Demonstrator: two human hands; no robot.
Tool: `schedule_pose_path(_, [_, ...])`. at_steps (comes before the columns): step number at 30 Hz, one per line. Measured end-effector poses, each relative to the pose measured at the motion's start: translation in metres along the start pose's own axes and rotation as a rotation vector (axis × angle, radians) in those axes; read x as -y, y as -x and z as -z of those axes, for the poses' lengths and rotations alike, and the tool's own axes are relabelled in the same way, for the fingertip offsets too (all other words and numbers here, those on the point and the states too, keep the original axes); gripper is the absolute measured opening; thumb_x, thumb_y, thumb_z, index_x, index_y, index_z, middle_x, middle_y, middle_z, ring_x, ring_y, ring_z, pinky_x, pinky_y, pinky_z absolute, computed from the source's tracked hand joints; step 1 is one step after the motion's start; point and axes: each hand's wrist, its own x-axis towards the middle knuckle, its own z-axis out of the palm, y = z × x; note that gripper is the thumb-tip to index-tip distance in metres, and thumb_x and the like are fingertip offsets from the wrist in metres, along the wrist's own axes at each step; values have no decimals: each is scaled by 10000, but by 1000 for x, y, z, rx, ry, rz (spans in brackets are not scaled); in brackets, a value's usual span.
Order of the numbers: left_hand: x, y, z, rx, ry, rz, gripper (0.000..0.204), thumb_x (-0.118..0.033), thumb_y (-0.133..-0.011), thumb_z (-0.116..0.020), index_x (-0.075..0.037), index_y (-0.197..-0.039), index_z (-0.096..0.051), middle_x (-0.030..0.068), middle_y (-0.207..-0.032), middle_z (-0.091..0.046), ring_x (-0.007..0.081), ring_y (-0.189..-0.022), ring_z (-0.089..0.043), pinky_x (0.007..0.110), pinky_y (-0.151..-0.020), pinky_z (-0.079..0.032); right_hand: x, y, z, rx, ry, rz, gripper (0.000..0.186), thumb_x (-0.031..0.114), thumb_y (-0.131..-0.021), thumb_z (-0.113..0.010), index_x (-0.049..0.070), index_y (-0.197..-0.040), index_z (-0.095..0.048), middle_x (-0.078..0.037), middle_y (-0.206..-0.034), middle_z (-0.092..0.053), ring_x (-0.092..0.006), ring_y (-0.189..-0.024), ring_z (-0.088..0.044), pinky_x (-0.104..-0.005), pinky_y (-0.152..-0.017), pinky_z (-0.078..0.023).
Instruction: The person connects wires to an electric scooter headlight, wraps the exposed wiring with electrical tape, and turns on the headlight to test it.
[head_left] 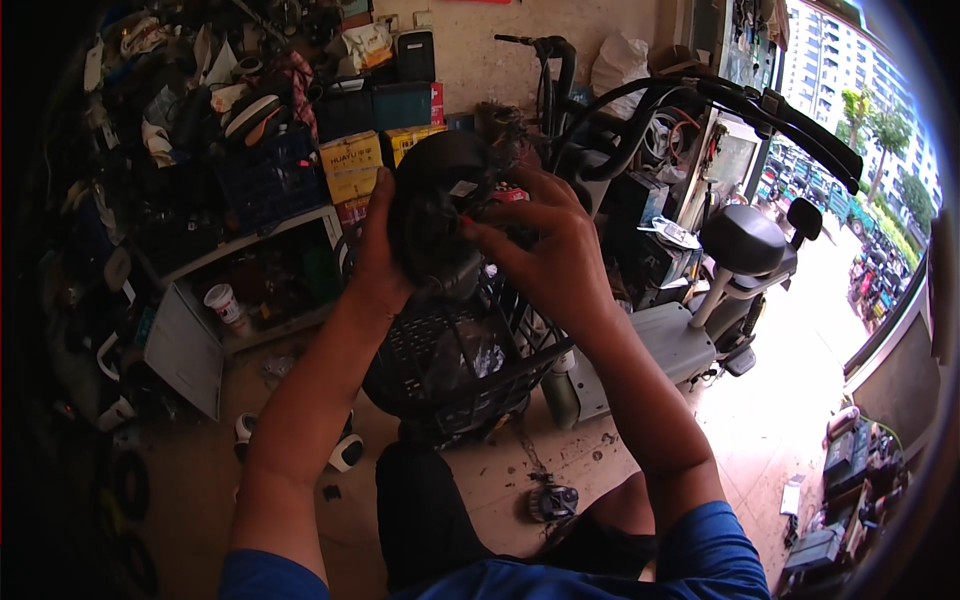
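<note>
A black rounded housing (437, 165) with a small pale label is held up above a scooter's black front basket (465, 400). My left hand (380, 255) grips it by the left side, thumb upward. At its right side my right hand (550, 235) has thumb and fingers pinched together against the housing's back. A tiny red spot shows by those fingertips; whatever they pinch is too small and dark to make out.
A scooter with a grey footboard (640, 355) and black seat (742, 240) stands to the right. A cluttered shelf with yellow boxes (350, 165) and a white bucket (223, 300) is at left. On the floor near my legs lies a dark round part (552, 502).
</note>
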Motion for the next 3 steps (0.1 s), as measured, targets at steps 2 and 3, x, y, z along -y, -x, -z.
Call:
schedule_pose_path(2, [1, 0, 0, 36, -70, -38, 847, -700, -1061, -220, -22, -1519, -437, 223, -1350, -627, 349, -1172, -687, 458, -946, -627, 1, 2, -3, 23, -51, -73, 233, 210, -838, -838, 47, -1002, -813, -242, -1369, -641, -371, -1303, -602, -430, -1065, -490])
schedule_pose_path(3, [1, 1, 1, 34, -71, -36, 847, -700, -1061, -220, -22, -1519, -437, 223, -1350, -627, 349, -1172, -687, 458, -946, -627, 1, 3, -7, 43, -106, -143, 226, 224, -842, -822, 65, -1003, -819, -247, -1378, -634, -379, -1338, -571, -443, -1106, -455])
